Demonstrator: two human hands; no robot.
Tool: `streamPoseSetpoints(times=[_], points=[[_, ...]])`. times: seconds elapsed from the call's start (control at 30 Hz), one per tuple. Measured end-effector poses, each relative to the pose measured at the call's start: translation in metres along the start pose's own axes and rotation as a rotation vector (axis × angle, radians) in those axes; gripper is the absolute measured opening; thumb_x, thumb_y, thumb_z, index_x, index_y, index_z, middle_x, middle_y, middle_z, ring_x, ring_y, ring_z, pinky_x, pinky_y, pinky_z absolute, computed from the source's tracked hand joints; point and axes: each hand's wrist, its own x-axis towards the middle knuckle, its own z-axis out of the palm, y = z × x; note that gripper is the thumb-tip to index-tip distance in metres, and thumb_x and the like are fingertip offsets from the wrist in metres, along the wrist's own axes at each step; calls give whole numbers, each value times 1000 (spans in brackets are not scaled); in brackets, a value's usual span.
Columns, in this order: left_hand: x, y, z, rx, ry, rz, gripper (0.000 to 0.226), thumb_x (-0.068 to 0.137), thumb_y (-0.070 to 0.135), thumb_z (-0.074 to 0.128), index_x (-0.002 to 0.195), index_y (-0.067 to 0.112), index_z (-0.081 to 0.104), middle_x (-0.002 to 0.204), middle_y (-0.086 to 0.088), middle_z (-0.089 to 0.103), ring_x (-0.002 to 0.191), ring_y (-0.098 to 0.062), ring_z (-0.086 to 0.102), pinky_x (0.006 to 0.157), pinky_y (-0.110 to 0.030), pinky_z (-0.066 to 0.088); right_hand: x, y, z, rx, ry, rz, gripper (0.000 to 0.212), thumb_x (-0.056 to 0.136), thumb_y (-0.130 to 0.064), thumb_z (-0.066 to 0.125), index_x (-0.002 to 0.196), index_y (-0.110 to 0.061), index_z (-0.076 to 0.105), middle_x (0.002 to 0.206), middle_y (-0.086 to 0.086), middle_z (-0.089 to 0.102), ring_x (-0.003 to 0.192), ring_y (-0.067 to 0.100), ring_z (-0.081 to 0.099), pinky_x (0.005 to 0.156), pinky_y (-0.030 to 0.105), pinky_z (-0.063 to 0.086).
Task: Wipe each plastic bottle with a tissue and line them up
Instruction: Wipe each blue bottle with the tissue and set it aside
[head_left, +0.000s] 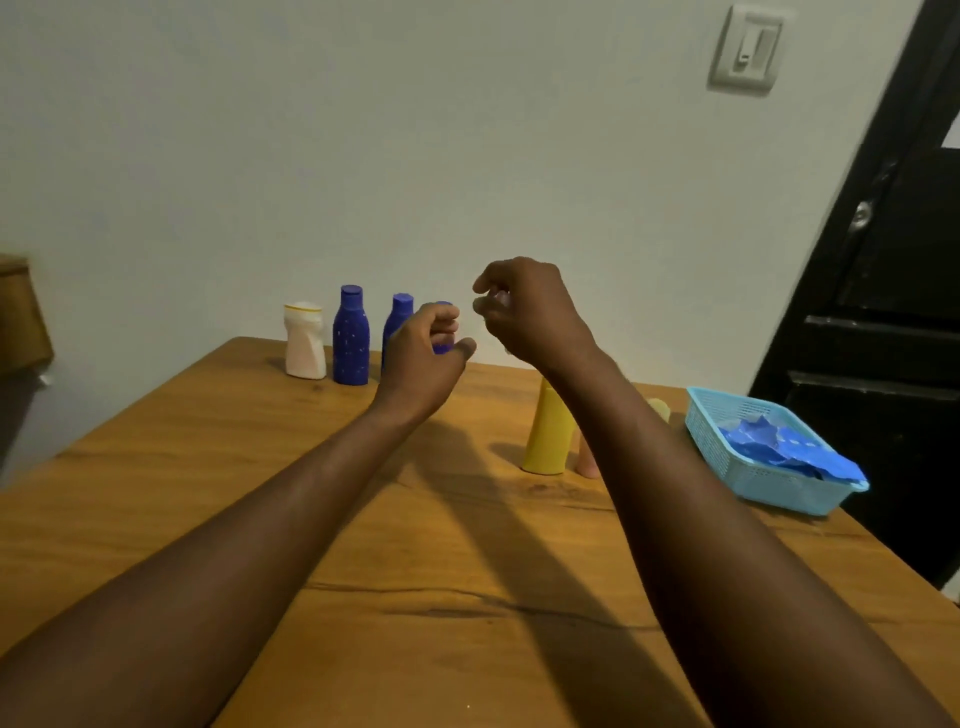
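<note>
A person's left hand (423, 353), centre frame, curls its fingers and thumb round a small blue bottle (442, 344); only the cap and a strip of the body show through the grip. The forearm runs up from the lower left corner, wrist raised off the wooden table (208, 467).

The right hand (524, 312), slightly higher and just right of the left, is bunched with fingertips pressed together on a small pale tissue (491, 303), which is blurred. The 2 hands are close but apart. The right forearm crosses from the lower right corner.

At the table's far edge, left of centre, 3 bottles stand upright in a row against the wall: a white bottle (305, 340), a tall blue bottle (351, 338) and a second blue bottle (399, 314), partly hidden by the left hand.

Right of centre, a yellow bottle (548, 431) stands upright beside the right forearm, which partly hides a pinkish bottle (587, 465) and a pale bottle (660, 408). At far right, a light blue basket (769, 488) holds crumpled blue wrappers (779, 447).
</note>
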Motion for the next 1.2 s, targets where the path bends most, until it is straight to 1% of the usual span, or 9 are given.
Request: streamPoseSetpoints(times=[0.07,0.13,0.33,0.53,0.63,0.73,1.0,1.13,1.2], points=[[14,-2,-9,20,-5,-24,46,94,13,75,137,12,59,133,-5,67,119,-13,63,86,-11,46,22,-1,9,-167,-109,-18,24,92,-8,65,114,-11,70,112,9,67,93,22,65,75,29,52],[25,-10,-16,42,-25,-66,50,94,12,75,140,11,57,136,-6,65,124,-17,63,91,-19,47,42,-6,21,-289,-210,-41,28,89,-7,66,117,-11,68,114,11,64,92,25,64,73,30,52],[49,-38,-17,83,-108,-169,64,94,11,75,151,11,47,148,-7,58,134,-23,58,108,-34,47,102,-1,46,-401,-336,-64,36,87,-8,69,122,-7,65,120,12,66,106,27,64,91,40,56],[59,-53,-12,92,-156,-192,62,94,11,74,150,11,46,148,-8,58,134,-24,58,106,-33,46,130,10,72,-440,-555,-69,51,87,-15,74,135,-12,58,129,7,63,117,26,59,94,36,52],[60,-57,-7,86,-152,-188,59,94,9,74,147,9,49,145,-9,60,132,-23,58,106,-33,47,133,15,84,-479,-628,-71,47,90,-15,70,135,-13,59,126,9,64,112,26,61,84,33,51],[57,-62,-2,72,-145,-196,58,93,8,75,145,9,50,143,-8,60,132,-23,58,109,-34,47,133,19,90,-475,-642,-68,39,90,-15,69,128,-14,62,120,9,65,106,26,62,78,33,52],[45,-67,-4,36,-49,-214,55,93,9,75,143,10,53,140,-8,63,128,-23,62,106,-35,52,126,17,80,-475,-648,-119,35,91,-11,68,126,-8,65,121,10,67,111,27,62,86,33,49],[34,-55,-18,12,-23,-207,55,93,10,76,144,10,55,139,-7,65,126,-23,64,106,-39,54,110,2,60,-477,-646,-164,36,92,-11,68,127,-8,63,123,10,66,113,27,61,90,35,49],[26,-47,-27,-7,-33,-180,55,94,15,75,145,11,55,140,-6,64,127,-22,62,104,-36,53,99,-11,45,-473,-662,-188,36,93,-11,66,128,-9,63,124,9,65,115,27,59,93,36,49]])
